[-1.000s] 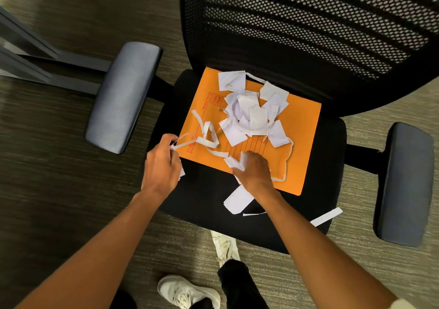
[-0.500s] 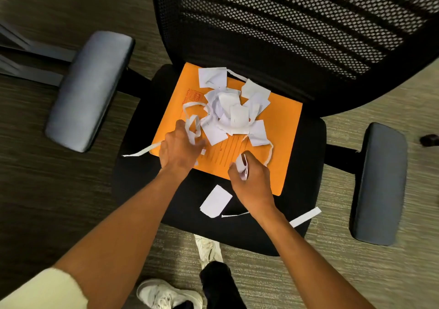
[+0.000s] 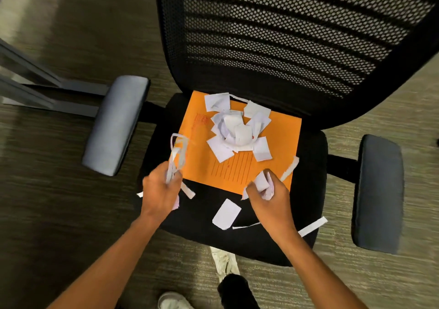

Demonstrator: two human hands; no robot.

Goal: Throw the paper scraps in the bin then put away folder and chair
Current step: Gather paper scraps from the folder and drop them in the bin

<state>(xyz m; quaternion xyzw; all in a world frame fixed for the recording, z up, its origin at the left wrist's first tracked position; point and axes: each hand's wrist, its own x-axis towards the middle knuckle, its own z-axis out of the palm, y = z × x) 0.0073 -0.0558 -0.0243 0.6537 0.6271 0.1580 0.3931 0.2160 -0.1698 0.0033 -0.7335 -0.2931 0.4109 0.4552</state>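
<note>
An orange folder [image 3: 282, 140] lies on the black seat of an office chair [image 3: 308, 190]. A pile of white paper scraps [image 3: 237, 130] sits on the folder's middle. My left hand [image 3: 160, 193] is at the folder's near left corner, closed on long paper strips [image 3: 177, 153] that stick up from it. My right hand [image 3: 268, 197] is at the folder's near right edge, closed on a bunch of scraps [image 3: 261, 182]. A loose white piece [image 3: 225, 213] and thin strips [image 3: 312, 225] lie on the seat near its front edge.
The chair's mesh backrest [image 3: 285, 35] rises behind the folder, with grey armrests left [image 3: 114, 123] and right [image 3: 377, 192]. Grey metal table legs [image 3: 35, 90] stand at the left on the carpet. My shoes [image 3: 223, 261] are below the seat front. No bin is in view.
Both hands have drawn back from the pile toward the seat front. The left hand has lifted the long strips off the folder; the right has gathered more scraps into its fist.
</note>
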